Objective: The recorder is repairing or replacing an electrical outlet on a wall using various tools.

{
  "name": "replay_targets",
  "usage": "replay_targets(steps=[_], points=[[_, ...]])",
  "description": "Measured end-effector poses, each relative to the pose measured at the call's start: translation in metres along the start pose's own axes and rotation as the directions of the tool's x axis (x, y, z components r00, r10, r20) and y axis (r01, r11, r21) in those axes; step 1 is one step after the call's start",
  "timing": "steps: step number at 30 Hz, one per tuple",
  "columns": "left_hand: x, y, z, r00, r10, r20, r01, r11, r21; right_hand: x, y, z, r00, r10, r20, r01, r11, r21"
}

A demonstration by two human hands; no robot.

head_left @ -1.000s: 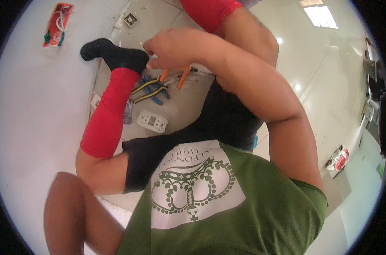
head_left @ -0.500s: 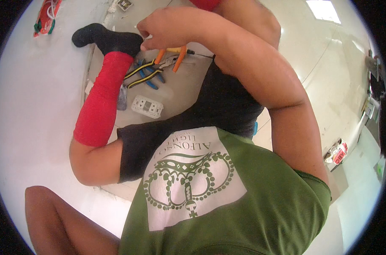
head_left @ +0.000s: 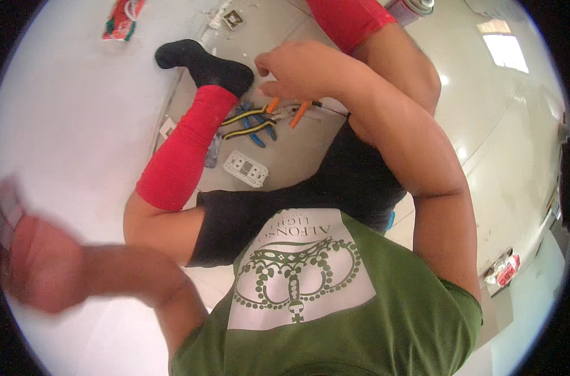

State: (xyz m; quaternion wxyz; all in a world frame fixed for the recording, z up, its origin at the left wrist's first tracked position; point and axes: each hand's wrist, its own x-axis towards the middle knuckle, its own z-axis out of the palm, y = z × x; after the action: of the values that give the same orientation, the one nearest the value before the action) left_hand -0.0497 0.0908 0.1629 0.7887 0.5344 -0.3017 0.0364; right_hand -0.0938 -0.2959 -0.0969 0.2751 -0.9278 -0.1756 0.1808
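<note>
My right hand (head_left: 300,69) is held over the floor by my black-socked foot (head_left: 203,66), thumb and fingers apart with nothing visible between them. Just below it lie orange-handled pliers (head_left: 299,114), yellow-and-black-handled pliers (head_left: 246,133) and a blue-handled tool (head_left: 258,138), overlapping in a pile. Nearer to me a white outlet plate (head_left: 246,168) rests on the tiles. At the far left my left hand (head_left: 47,269), smeared by motion, looks closed on a flat brownish-grey thing (head_left: 6,216) too blurred to name.
A small clear plastic bag (head_left: 212,150) and a white piece (head_left: 168,128) lie beside my red-sleeved shin (head_left: 178,153). Farther off are a small square fitting (head_left: 233,20), a red packet (head_left: 123,20) and a can (head_left: 412,9). A red-and-white packet (head_left: 503,269) sits at the right.
My left hand has swung into view at the far left with the blurred thing. The view has shifted, and my right hand's thumb and fingers are farther apart than before.
</note>
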Motion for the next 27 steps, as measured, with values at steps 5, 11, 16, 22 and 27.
replay_targets(steps=[5, 11, 16, 22, 27], points=[[-0.092, -0.178, 0.106, 0.854, -0.436, -0.286, 0.490, 0.484, 0.725, -0.005, 0.007, 0.000, 0.998, 0.055, 0.037, -0.056, 0.998, 0.018], [-0.199, -0.265, 0.128, 0.662, -0.743, 0.093, 0.066, 0.181, 0.981, -0.003, 0.014, -0.013, 0.938, 0.233, -0.257, -0.200, 0.969, 0.145], [-0.193, -0.278, 0.135, 0.531, -0.847, -0.024, 0.028, -0.011, 1.000, -0.009, 0.014, -0.029, 0.853, 0.331, -0.404, -0.182, 0.913, 0.364], [-0.139, -0.280, 0.107, 0.692, -0.717, -0.081, 0.172, 0.054, 0.984, -0.010, 0.016, -0.022, 0.855, 0.332, -0.399, -0.155, 0.896, 0.415], [-0.087, -0.285, 0.083, 0.782, -0.591, -0.197, 0.359, 0.168, 0.918, -0.008, 0.007, -0.023, 0.909, 0.302, -0.289, -0.178, 0.905, 0.387]])
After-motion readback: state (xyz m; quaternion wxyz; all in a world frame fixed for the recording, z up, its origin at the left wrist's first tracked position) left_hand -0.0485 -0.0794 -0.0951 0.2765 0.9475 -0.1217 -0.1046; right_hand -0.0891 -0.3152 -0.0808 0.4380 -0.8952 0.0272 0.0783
